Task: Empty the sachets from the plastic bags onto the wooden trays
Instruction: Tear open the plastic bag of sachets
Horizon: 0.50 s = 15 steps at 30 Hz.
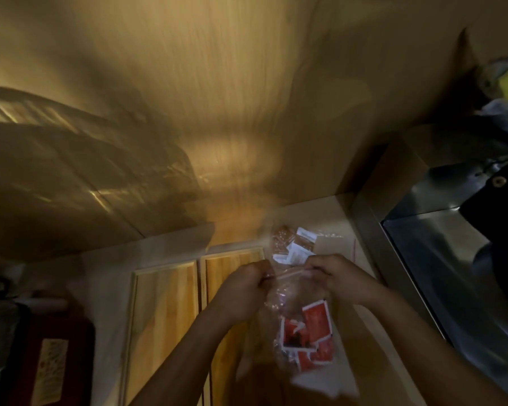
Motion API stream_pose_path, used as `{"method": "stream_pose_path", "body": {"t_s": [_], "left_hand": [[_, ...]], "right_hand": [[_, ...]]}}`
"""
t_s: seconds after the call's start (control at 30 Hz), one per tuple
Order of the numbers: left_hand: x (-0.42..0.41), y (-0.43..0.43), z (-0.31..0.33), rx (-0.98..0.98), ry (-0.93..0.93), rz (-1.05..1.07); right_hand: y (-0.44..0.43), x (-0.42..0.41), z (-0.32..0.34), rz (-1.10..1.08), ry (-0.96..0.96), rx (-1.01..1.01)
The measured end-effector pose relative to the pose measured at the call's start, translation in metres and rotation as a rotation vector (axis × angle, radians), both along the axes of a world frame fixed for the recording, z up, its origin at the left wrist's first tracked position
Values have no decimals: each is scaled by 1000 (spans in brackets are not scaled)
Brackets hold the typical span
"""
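Gripping one clear plastic bag [301, 323] of red sachets [316, 316] at its top: left grip [248, 284], right grip [332, 276], above counter [373, 341].

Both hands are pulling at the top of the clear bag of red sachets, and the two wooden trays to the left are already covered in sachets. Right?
Not quite. The head view shows the left hand and right hand at the top of the clear bag of red sachets, but the two wooden trays are bare.
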<state>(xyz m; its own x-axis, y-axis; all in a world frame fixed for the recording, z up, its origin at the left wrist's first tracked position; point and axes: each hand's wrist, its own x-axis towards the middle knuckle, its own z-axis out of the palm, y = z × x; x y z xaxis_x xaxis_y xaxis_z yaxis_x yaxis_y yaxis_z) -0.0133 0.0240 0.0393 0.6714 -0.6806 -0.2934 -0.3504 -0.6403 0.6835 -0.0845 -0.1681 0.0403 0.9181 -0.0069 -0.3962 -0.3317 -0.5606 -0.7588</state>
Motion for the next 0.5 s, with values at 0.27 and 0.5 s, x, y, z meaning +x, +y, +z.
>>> {"method": "stream_pose_path", "body": {"t_s": [0.27,0.5], "left_hand": [[-18,23,64,-112,-86,46],[-32,46,92,-154,-171,187]], "right_hand": [[20,6,63,70,-213,-146],[57,24,92,117,-420,-144]]}}
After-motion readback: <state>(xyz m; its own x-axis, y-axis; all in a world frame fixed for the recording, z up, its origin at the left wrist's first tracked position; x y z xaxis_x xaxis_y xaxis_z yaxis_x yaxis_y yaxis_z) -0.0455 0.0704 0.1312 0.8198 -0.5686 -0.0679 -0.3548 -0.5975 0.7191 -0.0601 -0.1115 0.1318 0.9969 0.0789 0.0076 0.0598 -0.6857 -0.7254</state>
